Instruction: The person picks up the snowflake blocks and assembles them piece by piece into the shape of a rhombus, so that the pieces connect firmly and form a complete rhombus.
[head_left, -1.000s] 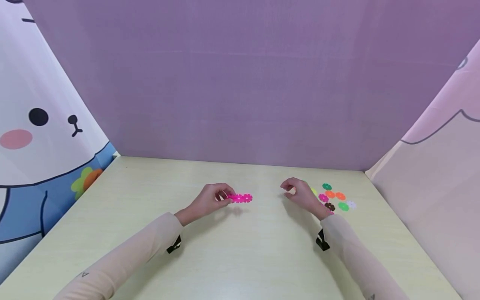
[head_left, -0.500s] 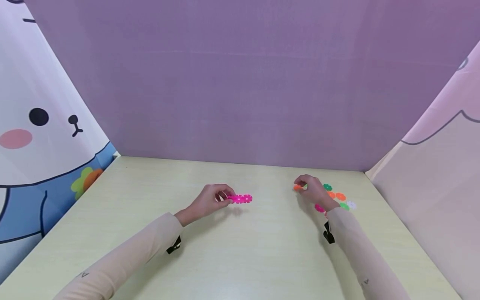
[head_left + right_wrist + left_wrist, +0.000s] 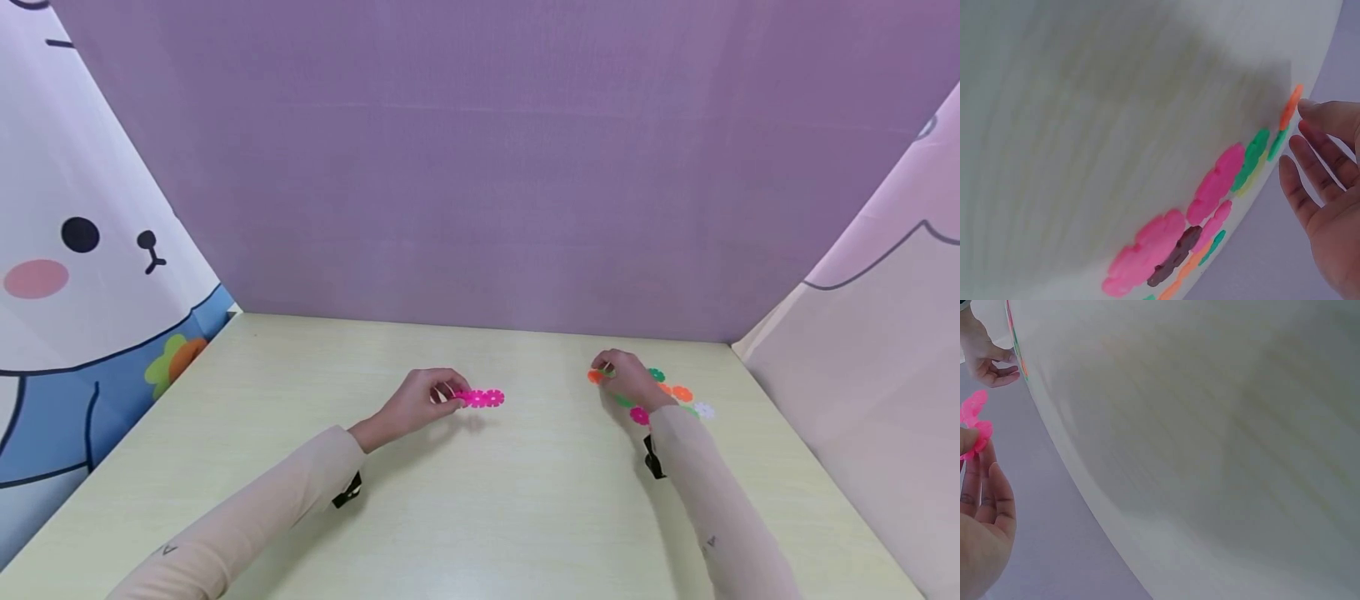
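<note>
In the head view my left hand [image 3: 416,402] pinches a short chain of joined pink flower-shaped discs [image 3: 483,398] between thumb and fingers, held just above the table. The left wrist view shows the pink discs [image 3: 975,412] close up, some joined at angles. My right hand [image 3: 630,379] is over the left side of a group of loose flower discs. Its thumb tip is right at the edge of an orange flower disc [image 3: 1291,107], and the other fingers are loosely bent, spread apart from the thumb. A green flower disc [image 3: 1277,142] lies beside the orange one.
Several more flower discs lie around the right wrist, among them a brown disc [image 3: 1174,256], a magenta disc [image 3: 640,415], a white disc [image 3: 703,410] and an orange disc [image 3: 682,393]. The pale table [image 3: 480,517] ends at a purple backdrop [image 3: 480,167].
My right hand has moved right and slightly farther away, coming to the orange disc by half a second ago and shifting only a little since. The left hand and pink chain stay put.
</note>
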Demonstrator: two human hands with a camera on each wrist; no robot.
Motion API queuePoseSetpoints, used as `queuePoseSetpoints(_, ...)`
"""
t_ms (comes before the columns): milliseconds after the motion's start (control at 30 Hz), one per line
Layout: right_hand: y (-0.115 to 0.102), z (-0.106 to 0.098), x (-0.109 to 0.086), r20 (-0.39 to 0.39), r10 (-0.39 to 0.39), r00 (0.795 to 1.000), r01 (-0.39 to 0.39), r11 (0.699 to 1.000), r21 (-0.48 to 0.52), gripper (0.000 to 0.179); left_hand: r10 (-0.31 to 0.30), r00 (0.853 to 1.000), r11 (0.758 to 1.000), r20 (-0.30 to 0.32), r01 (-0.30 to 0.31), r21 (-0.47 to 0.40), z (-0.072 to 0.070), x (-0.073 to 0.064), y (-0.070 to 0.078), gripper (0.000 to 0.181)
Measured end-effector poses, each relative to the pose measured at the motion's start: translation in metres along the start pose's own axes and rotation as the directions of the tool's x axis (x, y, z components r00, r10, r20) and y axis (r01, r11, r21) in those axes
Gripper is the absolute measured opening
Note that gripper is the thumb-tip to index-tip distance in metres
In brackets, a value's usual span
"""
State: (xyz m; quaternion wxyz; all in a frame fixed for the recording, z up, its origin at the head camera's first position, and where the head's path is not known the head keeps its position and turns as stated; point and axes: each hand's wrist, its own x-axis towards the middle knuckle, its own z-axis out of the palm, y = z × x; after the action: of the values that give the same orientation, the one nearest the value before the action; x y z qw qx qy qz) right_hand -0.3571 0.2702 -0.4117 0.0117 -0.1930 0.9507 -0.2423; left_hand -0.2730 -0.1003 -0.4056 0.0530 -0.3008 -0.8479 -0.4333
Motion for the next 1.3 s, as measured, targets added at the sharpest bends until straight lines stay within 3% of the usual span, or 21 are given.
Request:
queuePoseSetpoints(633,-0.0042,0.0049,0.0042,0.013,0.008,1.000,-0.008,1.000,-0.025,0.025,0.005,1.000,1.000,0.008,-0.005,-0.001,-0.0012,-0.0015,-0.0008,0.014)
queuePoseSetpoints(1067,-0.0067,0.0074,0.0038,-0.032,0.004,0.999,-0.006,0.998,-0.057,0.025,0.010,1.000,1.000,0.009,-0.010,0.000,-0.0021,-0.0029,-0.0015,0.014)
queuePoseSetpoints(1300,-0.0061,0.0069,0.0015,-0.058,-0.017,0.998,0.016,1.000,-0.018,0.028,-0.012,1.000,1.000,0.005,0.012,-0.013,-0.0039,-0.0041,0.0000,0.014)
